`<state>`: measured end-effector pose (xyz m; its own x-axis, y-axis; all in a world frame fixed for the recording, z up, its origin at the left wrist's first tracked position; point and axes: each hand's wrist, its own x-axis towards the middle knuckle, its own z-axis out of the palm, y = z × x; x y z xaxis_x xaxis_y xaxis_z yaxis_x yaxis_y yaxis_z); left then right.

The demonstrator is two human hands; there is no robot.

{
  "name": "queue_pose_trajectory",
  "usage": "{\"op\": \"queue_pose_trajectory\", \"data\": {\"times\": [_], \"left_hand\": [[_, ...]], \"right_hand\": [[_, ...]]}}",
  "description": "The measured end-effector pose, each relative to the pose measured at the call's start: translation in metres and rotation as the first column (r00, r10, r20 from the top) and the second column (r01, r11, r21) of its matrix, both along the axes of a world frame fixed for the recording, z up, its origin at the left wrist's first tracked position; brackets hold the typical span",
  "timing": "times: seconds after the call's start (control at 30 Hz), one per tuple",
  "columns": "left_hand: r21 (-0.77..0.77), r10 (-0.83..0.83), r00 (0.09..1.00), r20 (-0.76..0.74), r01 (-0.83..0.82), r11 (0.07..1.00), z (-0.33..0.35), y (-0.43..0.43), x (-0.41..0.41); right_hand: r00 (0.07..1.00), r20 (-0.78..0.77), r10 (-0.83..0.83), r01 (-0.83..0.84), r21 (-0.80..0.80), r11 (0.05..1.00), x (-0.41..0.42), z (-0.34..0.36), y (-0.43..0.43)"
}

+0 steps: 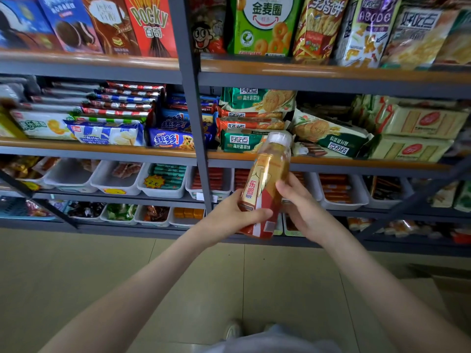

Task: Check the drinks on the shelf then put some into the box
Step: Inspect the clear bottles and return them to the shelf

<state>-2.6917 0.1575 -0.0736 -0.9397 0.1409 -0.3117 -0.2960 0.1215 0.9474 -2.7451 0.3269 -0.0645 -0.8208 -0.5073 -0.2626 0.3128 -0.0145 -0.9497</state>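
A drink bottle (pixel 267 179) with amber liquid, a white cap and a red and gold label is held tilted in front of the shelves, cap pointing up and away. My left hand (pixel 229 215) grips its lower part from the left, thumb across the label. My right hand (pixel 303 207) holds the bottle's right side with its fingers wrapped behind. A cardboard box (pixel 438 286) shows partly at the lower right on the floor.
A grey metal shelf unit (pixel 193 118) fills the upper view, stocked with biscuit and snack packs. Lower tiers carry white bins (pixel 163 192) of small snacks. Tiled floor (pixel 102 276) lies below, with my shoes near the bottom edge.
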Motion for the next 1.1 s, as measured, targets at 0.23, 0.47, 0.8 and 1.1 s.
{"op": "queue_pose_trajectory", "data": {"times": [0.23, 0.47, 0.8, 1.1], "left_hand": [[-0.210, -0.040, 0.990, -0.138, 0.010, 0.978, -0.014, 0.005, -0.001], [-0.474, -0.194, 0.827, -0.528, -0.097, 0.875, -0.007, 0.001, -0.011], [-0.614, -0.153, 0.814, -0.560, -0.284, 0.736, 0.024, 0.024, -0.024], [-0.478, 0.087, 0.890, -0.448, -0.320, 0.818, 0.052, 0.055, -0.035]], "right_hand": [[0.972, -0.232, -0.017, 0.078, 0.255, 0.964, 0.001, 0.005, 0.008], [0.835, -0.543, 0.092, 0.033, 0.216, 0.976, 0.007, 0.008, 0.028], [0.901, -0.371, -0.226, 0.222, -0.054, 0.974, 0.005, 0.002, 0.034], [0.760, -0.631, -0.153, 0.233, 0.046, 0.971, -0.016, 0.034, 0.036]]}}
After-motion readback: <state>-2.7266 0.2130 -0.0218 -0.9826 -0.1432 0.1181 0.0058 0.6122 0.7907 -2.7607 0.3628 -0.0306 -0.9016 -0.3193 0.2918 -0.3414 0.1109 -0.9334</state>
